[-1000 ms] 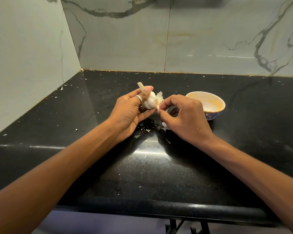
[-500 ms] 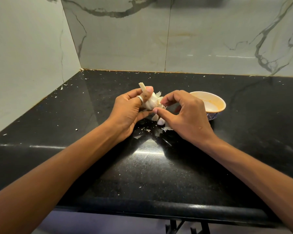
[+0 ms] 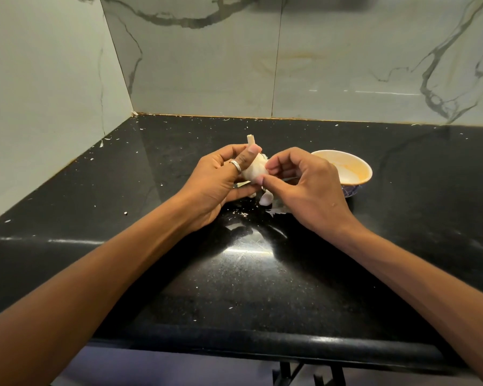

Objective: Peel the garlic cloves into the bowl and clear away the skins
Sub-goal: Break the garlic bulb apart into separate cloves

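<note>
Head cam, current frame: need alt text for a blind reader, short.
Two bare hands hold a garlic bulb above a black countertop: the left hand grips it while the right hand picks at it with its fingers. A loose clove and skin scraps lie below; a bowl sits right of the hands.

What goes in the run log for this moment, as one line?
left hand: holds garlic bulb | right hand: picks at bulb | loose clove: on counter | bowl: no cloves visible

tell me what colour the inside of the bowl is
Pale cream with an orange tint, seen in the head view: bowl.
</note>
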Demonstrator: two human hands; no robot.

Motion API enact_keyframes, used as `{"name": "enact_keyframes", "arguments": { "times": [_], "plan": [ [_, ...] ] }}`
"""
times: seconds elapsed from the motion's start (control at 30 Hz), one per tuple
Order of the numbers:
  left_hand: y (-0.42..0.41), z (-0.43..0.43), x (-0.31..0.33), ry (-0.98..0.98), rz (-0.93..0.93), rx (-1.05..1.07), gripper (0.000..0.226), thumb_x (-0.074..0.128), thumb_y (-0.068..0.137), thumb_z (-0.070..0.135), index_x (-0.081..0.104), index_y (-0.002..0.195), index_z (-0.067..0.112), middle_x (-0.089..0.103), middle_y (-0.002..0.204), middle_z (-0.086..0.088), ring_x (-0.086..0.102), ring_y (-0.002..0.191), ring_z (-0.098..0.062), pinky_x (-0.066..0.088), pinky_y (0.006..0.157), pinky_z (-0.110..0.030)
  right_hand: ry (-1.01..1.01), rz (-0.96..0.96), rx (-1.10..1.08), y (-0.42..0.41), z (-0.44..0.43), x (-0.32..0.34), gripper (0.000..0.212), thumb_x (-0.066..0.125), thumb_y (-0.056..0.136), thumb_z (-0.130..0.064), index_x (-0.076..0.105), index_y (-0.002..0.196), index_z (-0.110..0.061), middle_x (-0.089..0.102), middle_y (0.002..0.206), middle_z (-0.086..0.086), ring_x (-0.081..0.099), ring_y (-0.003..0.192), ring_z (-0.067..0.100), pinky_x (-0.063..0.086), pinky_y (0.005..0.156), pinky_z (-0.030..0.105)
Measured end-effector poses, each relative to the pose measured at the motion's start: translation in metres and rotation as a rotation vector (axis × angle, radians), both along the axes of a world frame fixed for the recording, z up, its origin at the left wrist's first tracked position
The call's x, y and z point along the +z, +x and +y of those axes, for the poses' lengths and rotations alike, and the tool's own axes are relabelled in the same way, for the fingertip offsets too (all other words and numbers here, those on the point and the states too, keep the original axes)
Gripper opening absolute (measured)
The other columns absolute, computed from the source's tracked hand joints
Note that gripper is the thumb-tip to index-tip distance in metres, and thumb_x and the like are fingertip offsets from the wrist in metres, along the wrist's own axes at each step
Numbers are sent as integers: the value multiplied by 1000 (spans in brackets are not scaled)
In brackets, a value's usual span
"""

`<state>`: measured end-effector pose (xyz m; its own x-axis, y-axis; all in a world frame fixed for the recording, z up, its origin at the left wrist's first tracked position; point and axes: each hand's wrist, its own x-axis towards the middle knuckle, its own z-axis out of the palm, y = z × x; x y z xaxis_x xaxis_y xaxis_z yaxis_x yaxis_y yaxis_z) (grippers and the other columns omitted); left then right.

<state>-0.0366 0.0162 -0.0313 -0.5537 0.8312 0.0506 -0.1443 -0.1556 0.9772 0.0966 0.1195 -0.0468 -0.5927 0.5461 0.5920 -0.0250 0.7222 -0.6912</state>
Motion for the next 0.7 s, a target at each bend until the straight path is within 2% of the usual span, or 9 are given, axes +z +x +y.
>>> {"name": "enact_keyframes", "arguments": {
  "times": [0.1,0.2,0.3,0.47,0.7],
  "plan": [
    [-2,-1,-1,0,10,-31,25,66,93,24,71,117,17,74,110,-6,71,96,-17,62,81,-34,-136,-15,36,-1,5,0,16,85,83,-14,74,94,-17,75,86,-4,73,79,8,60,78,25],
    [-2,-3,-2,-1,37,-46,32,69,86,24,71,117,16,74,109,-10,72,96,-20,62,83,-37,-204,-44,90,-1,8,-2,17,84,83,-11,73,93,-20,76,86,-3,74,81,12,60,80,31],
    [-1,-3,-3,10,44,-32,25,68,89,19,71,113,13,75,108,-12,73,95,-21,62,83,-40,-187,-51,112,0,7,-2,22,88,79,-12,72,93,-17,75,86,-1,73,82,16,61,82,33],
    [-1,-5,-2,5,51,-43,19,65,94,13,70,112,11,75,103,-12,74,90,-18,63,74,-32,-194,-50,134,-1,7,-4,27,89,77,-10,68,91,-21,73,86,-2,72,84,19,61,84,41],
    [0,-5,0,8,63,-40,17,66,93,16,72,109,16,76,101,-10,73,91,-17,63,79,-32,-214,-16,133,-3,8,-9,26,87,80,-8,70,95,-21,74,92,4,73,86,22,61,84,48]
  ]
}}
